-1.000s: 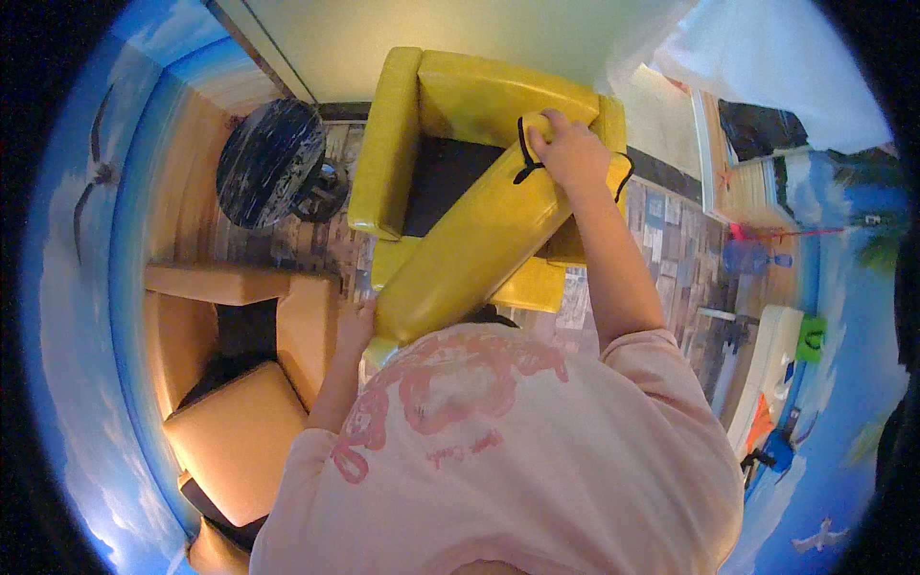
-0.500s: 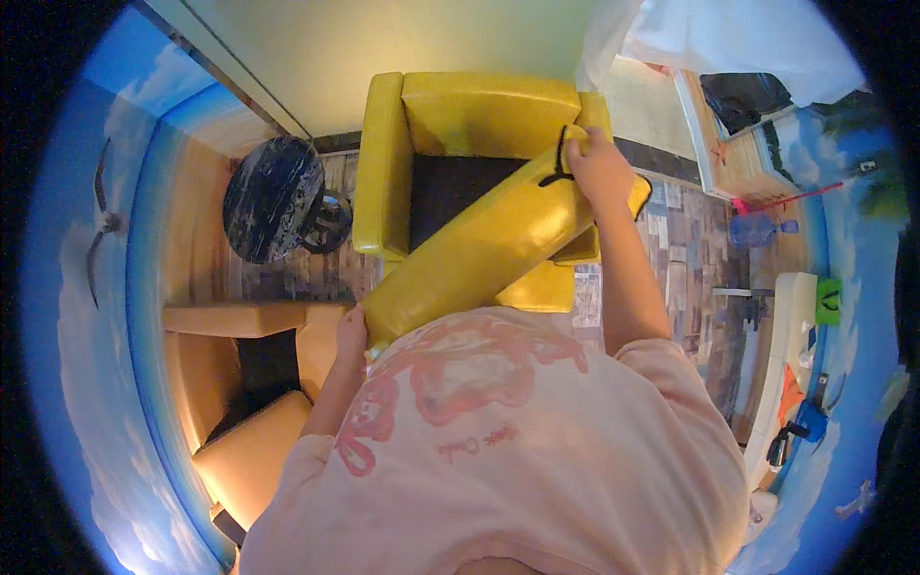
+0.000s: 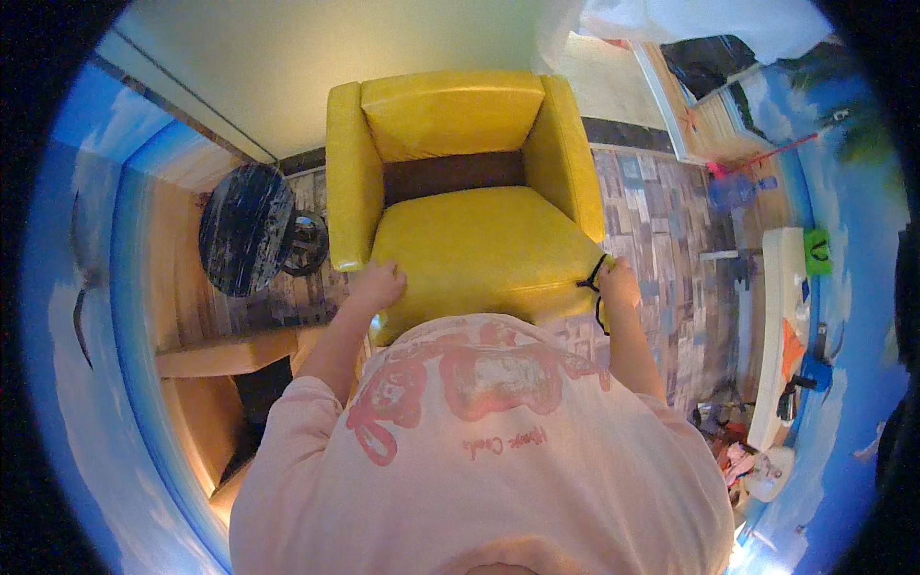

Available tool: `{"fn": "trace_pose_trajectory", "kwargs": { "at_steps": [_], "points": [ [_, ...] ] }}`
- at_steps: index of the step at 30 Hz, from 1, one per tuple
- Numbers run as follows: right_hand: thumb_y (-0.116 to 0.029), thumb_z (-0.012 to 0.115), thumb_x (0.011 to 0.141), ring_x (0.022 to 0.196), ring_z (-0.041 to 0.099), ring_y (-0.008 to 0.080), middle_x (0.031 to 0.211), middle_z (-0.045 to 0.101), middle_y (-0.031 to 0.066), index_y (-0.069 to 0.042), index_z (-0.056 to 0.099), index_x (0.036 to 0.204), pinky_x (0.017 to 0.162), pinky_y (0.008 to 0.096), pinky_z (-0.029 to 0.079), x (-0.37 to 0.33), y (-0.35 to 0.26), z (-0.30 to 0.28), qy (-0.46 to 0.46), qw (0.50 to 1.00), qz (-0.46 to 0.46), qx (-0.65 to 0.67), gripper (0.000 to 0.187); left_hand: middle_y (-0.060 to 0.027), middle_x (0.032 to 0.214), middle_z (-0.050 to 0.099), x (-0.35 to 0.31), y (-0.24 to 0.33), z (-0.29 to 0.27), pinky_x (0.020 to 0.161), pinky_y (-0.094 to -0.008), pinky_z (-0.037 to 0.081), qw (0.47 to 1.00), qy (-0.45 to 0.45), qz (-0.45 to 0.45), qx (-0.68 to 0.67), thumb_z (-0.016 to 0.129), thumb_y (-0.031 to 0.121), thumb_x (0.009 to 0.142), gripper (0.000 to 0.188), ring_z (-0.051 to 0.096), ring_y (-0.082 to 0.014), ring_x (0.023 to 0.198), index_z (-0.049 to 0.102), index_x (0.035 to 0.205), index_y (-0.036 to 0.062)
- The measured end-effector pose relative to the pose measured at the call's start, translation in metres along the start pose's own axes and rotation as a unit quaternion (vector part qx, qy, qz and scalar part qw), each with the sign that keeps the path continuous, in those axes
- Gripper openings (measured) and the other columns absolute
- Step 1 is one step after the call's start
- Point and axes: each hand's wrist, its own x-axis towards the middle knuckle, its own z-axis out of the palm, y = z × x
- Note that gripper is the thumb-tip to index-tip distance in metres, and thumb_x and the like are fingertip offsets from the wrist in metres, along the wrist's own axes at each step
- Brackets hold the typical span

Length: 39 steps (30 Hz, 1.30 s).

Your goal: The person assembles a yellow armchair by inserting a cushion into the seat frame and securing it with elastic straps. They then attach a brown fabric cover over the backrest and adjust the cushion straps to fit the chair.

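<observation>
A yellow seat cushion (image 3: 474, 244) lies level, top face up, partly over the seat of a yellow armchair (image 3: 450, 105). Behind it, a strip of the chair's dark seat base (image 3: 450, 174) shows below the backrest. My left hand (image 3: 381, 285) is closed on the cushion's left front edge, beside the left armrest's front. At the right front corner my right hand (image 3: 618, 281) grips the cushion. A black cord or trim (image 3: 596, 278) hangs loose from that corner, next to my fingers. The cushion's front edge is partly hidden by my shirt.
A round black marbled table (image 3: 247, 230) stands left of the armchair. Nearer on the left is a tan armchair (image 3: 220, 356). On the right, a white counter (image 3: 778, 335) holds small items, with a clear blue water jug (image 3: 733, 190) farther back.
The cushion has gone from tilted on edge to lying level, its back part now over the seat. My right hand came down and nearer; my left hand moved slightly up and right.
</observation>
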Motion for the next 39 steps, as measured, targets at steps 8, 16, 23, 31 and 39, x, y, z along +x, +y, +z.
{"fn": "trace_pose_trajectory", "kwargs": {
  "at_steps": [8,16,23,31,39],
  "points": [
    [-0.032,0.06,0.092,0.1,0.064,0.0404,0.119,0.063,0.019,-0.009,0.063,0.117,0.087,0.0502,0.054,-0.043,-0.059,-0.019,0.035,0.971,-0.221,0.088,0.033,-0.0238,0.134,0.058,-0.002,0.007,0.031,0.105,-0.0514,0.043,0.989,0.146,-0.003,-0.036,0.061,0.048,0.09,0.057,0.054,-0.0429,0.125,0.058,0.135,0.0125],
    [-0.035,0.056,0.092,0.126,0.054,0.0318,0.134,0.058,0.0132,-0.018,0.06,0.131,0.099,0.0483,0.048,0.038,-0.062,0.076,-0.105,0.989,-0.093,-0.051,0.042,-0.0255,0.135,0.058,0.046,-0.038,0.073,0.105,-0.0478,0.045,0.961,0.087,-0.128,-0.227,0.066,0.044,0.085,0.066,0.056,-0.0413,0.125,0.054,0.139,0.0066],
    [-0.047,0.051,0.091,0.135,0.048,0.0335,0.145,0.05,0.0134,-0.024,0.047,0.146,0.107,0.0615,0.035,0.081,-0.068,0.105,-0.25,0.967,0.056,-0.013,0.06,-0.0237,0.15,0.045,0.087,-0.03,0.089,0.113,-0.0485,0.037,0.972,-0.022,-0.156,-0.173,0.059,0.055,0.087,0.08,0.044,-0.0391,0.138,0.039,0.151,0.0113],
    [-0.058,0.05,0.088,0.139,0.04,0.0418,0.152,0.04,0.0181,-0.028,0.036,0.152,0.109,0.0634,0.033,0.138,-0.126,0.163,-0.244,0.965,-0.007,-0.099,0.073,-0.0292,0.16,0.023,0.179,0.012,0.111,0.113,-0.062,0.028,0.928,-0.091,-0.357,-0.054,0.055,0.074,0.083,0.103,0.024,-0.046,0.147,0.016,0.161,0.0197],
    [-0.069,0.047,0.088,0.131,0.052,0.0382,0.147,0.049,0.0207,-0.023,0.027,0.156,0.103,0.0566,0.044,0.225,-0.149,0.217,-0.276,0.956,0.082,-0.061,0.084,-0.0276,0.149,0.043,0.247,-0.026,0.12,0.11,-0.0526,0.039,0.922,-0.06,-0.371,-0.097,0.058,0.08,0.076,0.111,0.045,-0.0411,0.137,0.022,0.159,0.0146]
  ]
}}
